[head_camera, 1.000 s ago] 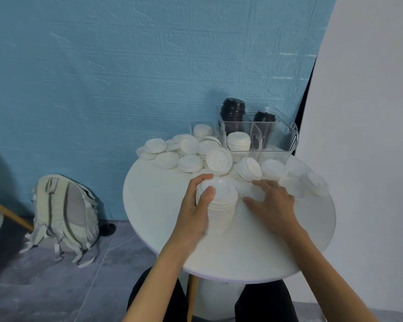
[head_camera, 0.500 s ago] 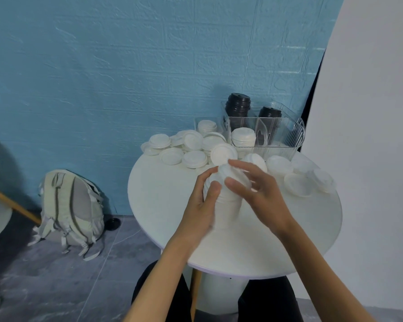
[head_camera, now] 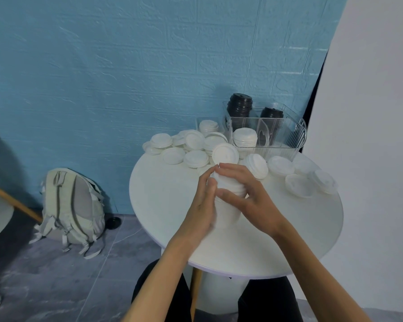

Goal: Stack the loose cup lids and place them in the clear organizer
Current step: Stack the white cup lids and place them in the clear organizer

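Note:
A tall stack of white cup lids (head_camera: 228, 205) stands on the round white table (head_camera: 163, 205), gripped on both sides. My left hand (head_camera: 203, 205) wraps its left side and my right hand (head_camera: 249, 196) covers its top and right side. Several loose white lids (head_camera: 196, 158) lie along the table's far edge, more loose lids (head_camera: 298, 184) at the right. The clear organizer (head_camera: 277, 138) sits at the back right. It holds a short stack of white lids (head_camera: 244, 138) and two stacks of black lids (head_camera: 239, 108).
A smaller clear container (head_camera: 208, 126) with white lids stands left of the organizer. A blue wall is right behind the table and a white panel (head_camera: 370, 112) is at its right. A grey backpack (head_camera: 72, 205) lies on the floor to the left.
My right hand left the table, brought a lid onto the top of the stack and now presses down over it. My left hand has kept its hold on the stack.

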`<state>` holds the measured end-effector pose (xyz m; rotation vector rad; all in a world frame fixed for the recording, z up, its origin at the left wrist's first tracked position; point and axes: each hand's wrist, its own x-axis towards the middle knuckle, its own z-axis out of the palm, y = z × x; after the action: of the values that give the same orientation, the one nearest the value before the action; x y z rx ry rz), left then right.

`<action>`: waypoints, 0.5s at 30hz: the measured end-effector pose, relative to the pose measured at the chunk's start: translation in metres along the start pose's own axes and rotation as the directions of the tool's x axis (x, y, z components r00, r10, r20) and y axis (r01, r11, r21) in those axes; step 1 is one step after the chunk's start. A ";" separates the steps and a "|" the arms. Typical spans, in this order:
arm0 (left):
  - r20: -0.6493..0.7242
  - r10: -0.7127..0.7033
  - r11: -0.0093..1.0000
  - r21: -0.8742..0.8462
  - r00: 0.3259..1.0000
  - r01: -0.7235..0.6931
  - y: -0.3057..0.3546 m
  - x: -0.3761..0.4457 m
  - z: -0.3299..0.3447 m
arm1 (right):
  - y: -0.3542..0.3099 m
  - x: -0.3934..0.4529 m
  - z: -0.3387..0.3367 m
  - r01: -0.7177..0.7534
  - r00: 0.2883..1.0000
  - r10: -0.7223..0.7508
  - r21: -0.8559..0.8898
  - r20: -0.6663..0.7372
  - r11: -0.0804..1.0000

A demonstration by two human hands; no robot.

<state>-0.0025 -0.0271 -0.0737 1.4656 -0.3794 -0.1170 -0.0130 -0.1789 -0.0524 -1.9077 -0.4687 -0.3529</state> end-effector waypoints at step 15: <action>0.008 -0.095 0.989 -0.117 0.995 0.096 -0.006 0.006 -0.003 | 0.003 -0.008 0.001 0.003 0.998 0.000 -0.062 0.057 0.998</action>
<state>0.0051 -0.0272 -0.0782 1.3679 -0.2995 -0.2147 -0.0183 -0.1796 -0.0585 -1.9821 -0.5022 -0.3180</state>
